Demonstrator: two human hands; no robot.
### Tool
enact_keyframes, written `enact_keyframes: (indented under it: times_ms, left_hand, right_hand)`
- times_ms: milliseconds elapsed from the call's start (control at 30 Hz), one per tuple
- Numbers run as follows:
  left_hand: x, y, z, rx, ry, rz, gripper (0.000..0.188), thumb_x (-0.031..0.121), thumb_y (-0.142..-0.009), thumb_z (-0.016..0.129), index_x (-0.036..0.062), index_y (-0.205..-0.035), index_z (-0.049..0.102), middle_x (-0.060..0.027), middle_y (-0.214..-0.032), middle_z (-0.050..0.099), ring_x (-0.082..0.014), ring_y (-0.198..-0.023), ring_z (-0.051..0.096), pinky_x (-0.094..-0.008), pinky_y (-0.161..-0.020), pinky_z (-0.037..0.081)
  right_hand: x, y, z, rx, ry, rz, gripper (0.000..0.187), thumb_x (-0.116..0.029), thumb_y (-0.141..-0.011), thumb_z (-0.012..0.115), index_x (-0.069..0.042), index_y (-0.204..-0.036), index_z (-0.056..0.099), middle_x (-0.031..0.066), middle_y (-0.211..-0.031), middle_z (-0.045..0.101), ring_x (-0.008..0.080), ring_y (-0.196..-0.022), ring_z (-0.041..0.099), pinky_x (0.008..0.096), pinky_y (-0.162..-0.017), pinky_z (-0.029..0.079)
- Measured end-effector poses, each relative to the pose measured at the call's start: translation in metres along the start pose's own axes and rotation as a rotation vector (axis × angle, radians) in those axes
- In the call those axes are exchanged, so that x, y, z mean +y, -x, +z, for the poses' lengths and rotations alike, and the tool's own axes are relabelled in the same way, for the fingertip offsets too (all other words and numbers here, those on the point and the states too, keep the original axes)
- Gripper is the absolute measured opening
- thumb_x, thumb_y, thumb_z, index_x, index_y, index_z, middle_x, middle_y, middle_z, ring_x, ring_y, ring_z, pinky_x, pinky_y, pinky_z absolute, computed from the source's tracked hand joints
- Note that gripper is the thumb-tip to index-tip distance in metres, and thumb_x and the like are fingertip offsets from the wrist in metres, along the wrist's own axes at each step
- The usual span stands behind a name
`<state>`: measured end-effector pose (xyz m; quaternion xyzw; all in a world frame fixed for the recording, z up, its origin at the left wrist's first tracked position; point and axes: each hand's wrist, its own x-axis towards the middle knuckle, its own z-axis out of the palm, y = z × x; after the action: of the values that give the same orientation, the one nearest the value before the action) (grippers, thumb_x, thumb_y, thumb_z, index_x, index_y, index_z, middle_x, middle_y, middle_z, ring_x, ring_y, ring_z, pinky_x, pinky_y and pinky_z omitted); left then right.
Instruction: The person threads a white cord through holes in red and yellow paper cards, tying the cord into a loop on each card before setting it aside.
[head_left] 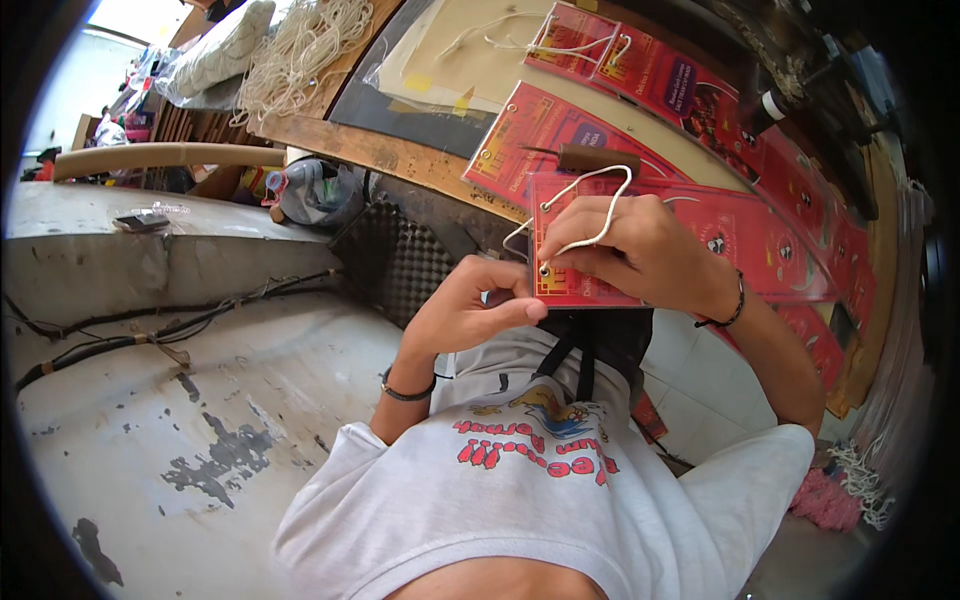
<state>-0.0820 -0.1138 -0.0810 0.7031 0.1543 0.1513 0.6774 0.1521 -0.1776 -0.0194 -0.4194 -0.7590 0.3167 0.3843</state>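
Observation:
A flat, glossy red paper bag [690,215] with metal eyelets along its left end lies under my hands at the table's edge. One white cord [612,172] arches from its upper eyelet down to the lower one. My right hand [635,250] is closed, pinching that cord close to the lower eyelet. With curled fingers and the thumb on the near corner, my left hand [478,305] grips the bag's left edge; its fingertips are partly hidden behind the bag. Just beyond the bag rests an awl [600,158] with a brown handle, its thin metal tip pointing left.
More red bags [560,140] overlap across the table, some with white cords threaded. A heap of white cord [305,55] sits at the far left of the wooden table [400,150]. A plastic bottle [315,190] and a worn pale ledge [180,270] are on the left.

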Motion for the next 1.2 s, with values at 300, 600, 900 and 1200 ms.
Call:
enact_keyframes:
  times_ms: [300, 600, 900, 1200]
  left_hand:
    - [0.006, -0.004, 0.011, 0.020, 0.043, -0.019, 0.030, 0.025, -0.101, 0.059, -0.0011, -0.088, 0.068, -0.0025, -0.067, 0.065, -0.0063, -0.061, 0.055, -0.0256, -0.055, 0.043]
    - [0.006, -0.004, 0.011, 0.021, 0.045, -0.012, 0.030, 0.026, -0.100, 0.060, -0.0012, -0.091, 0.068, -0.0043, -0.068, 0.067, -0.0084, -0.061, 0.058, -0.0263, -0.057, 0.045]
    - [-0.007, 0.000, 0.007, -0.042, 0.021, -0.080, 0.031, 0.013, -0.094, 0.069, -0.0015, -0.119, 0.059, -0.0047, -0.089, 0.069, -0.0098, -0.081, 0.063, -0.0259, -0.068, 0.050]
    - [-0.016, -0.007, 0.013, 0.194, 0.374, -0.091, 0.022, 0.005, -0.099, 0.058, -0.0050, -0.119, 0.060, -0.0081, -0.098, 0.069, -0.0119, -0.083, 0.067, -0.0248, -0.072, 0.054]
  right_hand:
    - [-0.003, -0.001, 0.001, -0.029, 0.177, -0.038, 0.012, -0.009, -0.090, 0.065, -0.005, -0.102, 0.065, 0.0109, -0.098, 0.068, 0.0294, -0.090, 0.067, 0.0375, -0.078, 0.055]
    - [-0.003, 0.001, 0.002, -0.075, 0.258, -0.062, 0.018, -0.009, -0.086, 0.065, -0.006, -0.104, 0.063, 0.0104, -0.105, 0.065, 0.0285, -0.097, 0.067, 0.0367, -0.082, 0.056]
    - [0.003, -0.001, 0.006, -0.068, 0.290, -0.112, 0.016, -0.007, -0.081, 0.064, -0.005, -0.097, 0.068, 0.0083, -0.104, 0.063, 0.0266, -0.099, 0.065, 0.0369, -0.085, 0.054]
    - [0.001, 0.000, 0.003, 0.005, 0.321, -0.091, 0.014, -0.017, -0.087, 0.070, -0.005, -0.096, 0.069, 0.0088, -0.103, 0.064, 0.0288, -0.097, 0.065, 0.0385, -0.083, 0.054]
